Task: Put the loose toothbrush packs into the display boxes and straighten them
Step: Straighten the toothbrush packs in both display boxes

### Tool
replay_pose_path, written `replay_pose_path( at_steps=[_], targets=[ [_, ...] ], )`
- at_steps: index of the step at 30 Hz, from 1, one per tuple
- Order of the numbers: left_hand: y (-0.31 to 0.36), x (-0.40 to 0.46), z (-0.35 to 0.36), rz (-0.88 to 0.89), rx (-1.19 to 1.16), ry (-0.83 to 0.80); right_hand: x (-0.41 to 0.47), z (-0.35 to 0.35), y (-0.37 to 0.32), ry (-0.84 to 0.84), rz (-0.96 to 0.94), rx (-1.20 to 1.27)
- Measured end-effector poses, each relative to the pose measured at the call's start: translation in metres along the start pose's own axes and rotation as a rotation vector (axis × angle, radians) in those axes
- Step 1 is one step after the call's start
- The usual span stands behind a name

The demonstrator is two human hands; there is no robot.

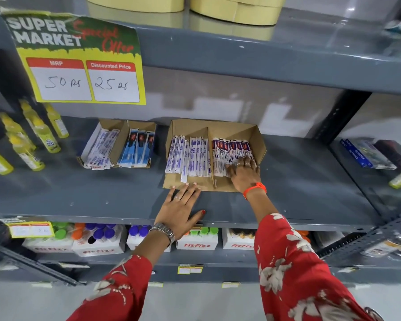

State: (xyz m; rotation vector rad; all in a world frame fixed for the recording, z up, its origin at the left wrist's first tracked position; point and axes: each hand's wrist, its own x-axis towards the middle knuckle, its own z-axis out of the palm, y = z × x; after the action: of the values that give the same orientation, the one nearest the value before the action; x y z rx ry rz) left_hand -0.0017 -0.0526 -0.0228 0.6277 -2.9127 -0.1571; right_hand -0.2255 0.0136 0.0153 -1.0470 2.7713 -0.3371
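Most of the job looks done to me. The big cardboard box (259, 144) on the shelf (310, 181) already has both its compartments filled: white packs (188, 156) stand in the left one, purple-and-white toothbrush packs (229, 151) in the right one. One white pack (184, 176) in the left row sticks out lower than its neighbours, so that row needs evening up. The smaller box (116, 144) further left is also stocked, though its white packs lean a bit. I see no loose packs lying on the shelf, so what is left is mostly tidying.

My right hand (243, 171) is reaching into the right compartment, wrist bent, fingers (248, 161) curled down over the lower ends of the purple packs, pressing or pinching them; whether I truly grip one I cannot tell. My left hand (180, 206) lies flat and spread wide on the shelf, holding nothing, fingertips touching the box's front edge, thumb out to the side, steadying it I think
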Motion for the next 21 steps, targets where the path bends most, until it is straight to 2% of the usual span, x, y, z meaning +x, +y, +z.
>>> replay_pose_path(
  at_steps=[4, 7, 10, 13, 15, 17, 21],
  targets=[
    [-0.001, -0.001, -0.003, 0.008, -0.032, -0.018, -0.009, -0.006, -0.007, 0.087, -0.003, 0.042],
    [-0.006, -0.005, -0.008, -0.004, -0.082, 0.039, -0.025, -0.014, -0.020, 0.254, -0.057, 0.115],
    [-0.023, -0.016, -0.016, -0.072, -0.092, 0.115, -0.042, -0.019, -0.048, 0.427, -0.190, 0.244],
    [-0.047, -0.025, -0.023, -0.119, -0.064, 0.117, -0.058, -0.011, -0.081, 0.476, -0.378, 0.275],
    [-0.057, -0.028, -0.024, -0.118, -0.060, 0.086, -0.065, -0.002, -0.098, 0.438, -0.489, 0.191],
    [-0.063, -0.031, -0.022, -0.075, -0.044, 0.034, -0.068, 0.008, -0.114, 0.302, -0.551, 0.069],
    [-0.068, -0.033, -0.016, -0.023, -0.042, 0.001, -0.064, 0.019, -0.134, 0.052, -0.483, -0.136]
  ],
)
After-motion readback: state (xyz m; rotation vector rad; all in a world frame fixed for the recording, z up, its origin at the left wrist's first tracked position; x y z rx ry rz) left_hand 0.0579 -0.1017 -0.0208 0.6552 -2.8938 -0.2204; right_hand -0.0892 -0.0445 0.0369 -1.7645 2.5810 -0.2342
